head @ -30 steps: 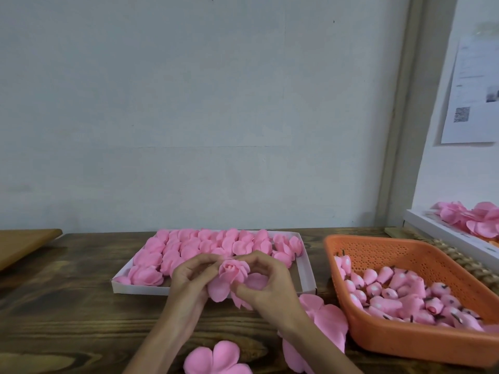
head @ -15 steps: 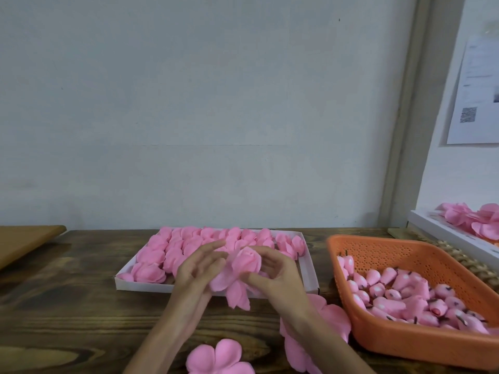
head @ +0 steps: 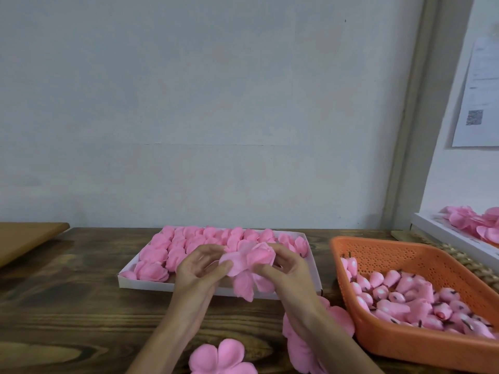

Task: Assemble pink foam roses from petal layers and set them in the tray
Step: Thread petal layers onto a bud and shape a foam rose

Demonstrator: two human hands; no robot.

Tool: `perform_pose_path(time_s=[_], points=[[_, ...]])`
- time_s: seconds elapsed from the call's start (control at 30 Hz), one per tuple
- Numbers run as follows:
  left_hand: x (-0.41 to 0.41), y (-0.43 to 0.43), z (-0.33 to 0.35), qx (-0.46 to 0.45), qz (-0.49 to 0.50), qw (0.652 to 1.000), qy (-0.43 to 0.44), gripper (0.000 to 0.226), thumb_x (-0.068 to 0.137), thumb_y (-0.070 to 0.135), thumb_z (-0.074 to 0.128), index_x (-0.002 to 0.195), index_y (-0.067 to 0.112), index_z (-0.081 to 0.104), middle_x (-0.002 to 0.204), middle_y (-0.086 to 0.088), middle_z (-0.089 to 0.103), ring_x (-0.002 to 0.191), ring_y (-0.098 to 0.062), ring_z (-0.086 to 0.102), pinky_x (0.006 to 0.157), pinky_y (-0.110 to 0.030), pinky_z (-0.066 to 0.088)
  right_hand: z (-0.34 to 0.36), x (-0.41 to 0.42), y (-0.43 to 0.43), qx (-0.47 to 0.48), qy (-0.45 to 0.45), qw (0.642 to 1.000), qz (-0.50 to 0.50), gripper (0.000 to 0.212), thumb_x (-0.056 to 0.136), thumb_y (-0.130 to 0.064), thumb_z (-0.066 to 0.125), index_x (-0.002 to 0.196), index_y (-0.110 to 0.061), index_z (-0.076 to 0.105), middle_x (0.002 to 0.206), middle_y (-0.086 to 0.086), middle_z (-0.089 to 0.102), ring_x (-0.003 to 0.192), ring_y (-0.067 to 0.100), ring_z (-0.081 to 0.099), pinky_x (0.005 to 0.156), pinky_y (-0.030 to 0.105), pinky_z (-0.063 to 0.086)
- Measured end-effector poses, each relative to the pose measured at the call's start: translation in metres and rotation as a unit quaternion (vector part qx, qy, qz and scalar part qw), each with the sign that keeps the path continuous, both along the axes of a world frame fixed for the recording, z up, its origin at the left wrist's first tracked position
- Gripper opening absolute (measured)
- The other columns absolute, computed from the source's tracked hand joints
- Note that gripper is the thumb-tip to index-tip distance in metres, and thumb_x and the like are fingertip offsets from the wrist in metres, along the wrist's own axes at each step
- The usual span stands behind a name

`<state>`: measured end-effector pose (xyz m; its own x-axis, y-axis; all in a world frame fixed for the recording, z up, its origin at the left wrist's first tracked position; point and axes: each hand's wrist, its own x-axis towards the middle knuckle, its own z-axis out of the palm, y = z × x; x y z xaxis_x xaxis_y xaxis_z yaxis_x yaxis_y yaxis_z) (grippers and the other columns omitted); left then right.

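Both hands hold one pink foam rose [head: 252, 263] just above the front edge of the white tray [head: 145, 284]. My left hand [head: 198, 268] pinches an outer petal on the rose's left side. My right hand [head: 287, 268] grips the rose from the right, fingers curled round it. Loose petals hang below the bud. Several finished pink roses [head: 205, 242] fill the tray's far rows and left side.
An orange perforated basket [head: 405, 255] of pink rose buds stands at the right. Flat petal layers lie on the wooden table: one [head: 221, 357] near the front edge, a stack [head: 337, 317] under my right forearm. Another white tray [head: 456, 238] of petals sits far right.
The rose and both hands have risen slightly and moved toward the tray. The left fingers shifted onto an outer petal, and the hanging petals turned downward.
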<state>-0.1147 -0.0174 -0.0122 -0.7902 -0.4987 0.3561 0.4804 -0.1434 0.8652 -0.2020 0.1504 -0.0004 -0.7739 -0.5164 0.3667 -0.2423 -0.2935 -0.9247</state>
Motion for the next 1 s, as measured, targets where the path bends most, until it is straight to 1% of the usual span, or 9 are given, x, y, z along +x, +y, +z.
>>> perform_pose_path(time_s=[0.1, 0.27, 0.37, 0.53, 0.67, 0.77, 0.83, 0.9, 1.0], points=[[0.0, 0.0005, 0.0003, 0.002, -0.004, 1.0, 0.006, 0.035, 0.067, 0.009, 0.094, 0.096, 0.017, 0.077, 0.11, -0.019, 0.074, 0.099, -0.036, 0.074, 0.068, -0.04, 0.064, -0.0007, 0.0012, -0.001, -0.001, -0.002, 1.0, -0.002, 0.04, 0.069, -0.026, 0.08, 0.108, -0.024, 0.078, 0.11, -0.001, 0.078, 0.106, 0.016, 0.072, 0.088, 0.032, 0.057], [-0.0004, 0.0001, -0.0011, -0.017, -0.021, 1.0, 0.013, 0.046, 0.063, 0.016, 0.095, 0.105, 0.014, 0.077, 0.115, -0.02, 0.074, 0.106, -0.037, 0.073, 0.076, -0.042, 0.064, -0.0015, 0.0022, -0.0017, 0.014, -0.005, 1.0, -0.002, 0.041, 0.07, -0.025, 0.082, 0.11, -0.025, 0.078, 0.111, -0.003, 0.078, 0.107, 0.013, 0.072, 0.091, 0.033, 0.056], [-0.0007, -0.0015, -0.0039, -0.026, -0.051, 0.998, 0.025, 0.052, 0.064, 0.016, 0.092, 0.114, 0.013, 0.075, 0.119, -0.02, 0.072, 0.11, -0.036, 0.071, 0.081, -0.039, 0.062, -0.001, 0.0038, -0.0015, 0.03, -0.004, 1.0, 0.001, 0.04, 0.072, -0.025, 0.082, 0.112, -0.025, 0.077, 0.112, -0.004, 0.077, 0.109, 0.013, 0.071, 0.095, 0.035, 0.056], [-0.0009, 0.001, -0.0036, -0.06, -0.034, 0.997, 0.039, 0.053, 0.069, 0.015, 0.088, 0.119, 0.019, 0.074, 0.123, -0.017, 0.072, 0.108, -0.033, 0.073, 0.082, -0.036, 0.062, 0.0007, 0.0054, -0.0006, 0.036, -0.005, 0.999, 0.013, 0.039, 0.074, -0.023, 0.082, 0.113, -0.023, 0.077, 0.112, -0.002, 0.077, 0.11, 0.016, 0.071, 0.096, 0.037, 0.057], [-0.0018, 0.003, -0.0043, -0.09, -0.014, 0.995, 0.034, 0.06, 0.077, 0.011, 0.087, 0.132, 0.023, 0.067, 0.127, -0.01, 0.072, 0.1, -0.031, 0.072, 0.084, -0.044, 0.062, 0.0003, 0.0053, 0.0, 0.041, -0.004, 0.999, 0.023, 0.035, 0.079, -0.012, 0.081, 0.113, -0.019, 0.076, 0.112, 0.0, 0.078, 0.111, 0.019, 0.071, 0.096, 0.037, 0.058], [0.0002, 0.005, -0.0036, -0.116, 0.009, 0.993, 0.015, 0.044, 0.079, 0.026, 0.086, 0.121, 0.021, 0.073, 0.116, -0.011, 0.075, 0.084, -0.027, 0.07, 0.077, -0.039, 0.062, 0.0001, 0.0063, 0.0003, 0.049, 0.005, 0.998, 0.03, 0.033, 0.084, -0.003, 0.079, 0.114, -0.016, 0.076, 0.111, 0.002, 0.078, 0.109, 0.018, 0.072, 0.093, 0.035, 0.059], [0.0002, 0.0063, -0.0036, -0.111, 0.022, 0.994, 0.003, 0.03, 0.081, 0.029, 0.086, 0.109, 0.02, 0.078, 0.11, -0.01, 0.076, 0.086, -0.027, 0.071, 0.07, -0.036, 0.061, 0.0006, 0.0073, 0.0004, 0.055, 0.019, 0.998, 0.032, 0.034, 0.084, -0.002, 0.078, 0.115, -0.016, 0.075, 0.111, 0.0, 0.078, 0.108, 0.016, 0.072, 0.09, 0.031, 0.06], [-0.0013, 0.006, -0.005, -0.1, 0.032, 0.994, -0.003, 0.022, 0.082, 0.029, 0.082, 0.1, 0.017, 0.079, 0.112, -0.007, 0.076, 0.092, -0.029, 0.071, 0.068, -0.04, 0.06, 0.001, 0.0081, 0.0005, 0.056, 0.028, 0.998, 0.033, 0.035, 0.084, -0.002, 0.079, 0.115, -0.016, 0.075, 0.111, -0.001, 0.078, 0.108, 0.014, 0.072, 0.087, 0.027, 0.059], [-0.0041, 0.0039, -0.0079, -0.073, 0.029, 0.997, -0.008, 0.017, 0.085, 0.024, 0.078, 0.1, 0.015, 0.077, 0.109, -0.015, 0.074, 0.091, -0.036, 0.066, 0.074, -0.05, 0.053, 0.0015, 0.0077, 0.0008, 0.055, 0.027, 0.998, 0.032, 0.035, 0.083, -0.001, 0.08, 0.113, -0.018, 0.076, 0.11, -0.001, 0.078, 0.106, 0.014, 0.073, 0.084, 0.025, 0.059]])
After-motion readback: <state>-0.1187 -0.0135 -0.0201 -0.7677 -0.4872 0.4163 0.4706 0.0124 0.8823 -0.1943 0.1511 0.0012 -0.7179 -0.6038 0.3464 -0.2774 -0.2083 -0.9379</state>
